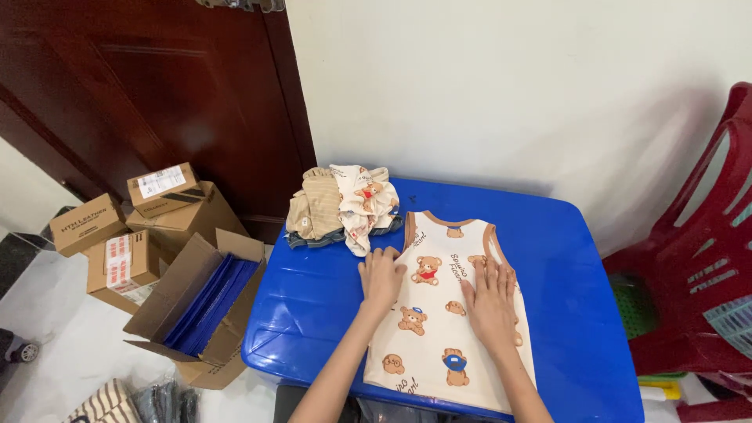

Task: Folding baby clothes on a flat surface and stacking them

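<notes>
Both hands — left hand (381, 276), right hand (490, 304) — lie open and flat, pinning the bear-print vest (446, 313) smooth on the blue surface (313, 298); clothes pile (345, 205) just beyond.

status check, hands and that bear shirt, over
Both hands flat, open: left hand at the left edge of the cream bear-print sleeveless shirt, right hand on its middle. Crumpled pile of clothes just behind, apart.
</notes>
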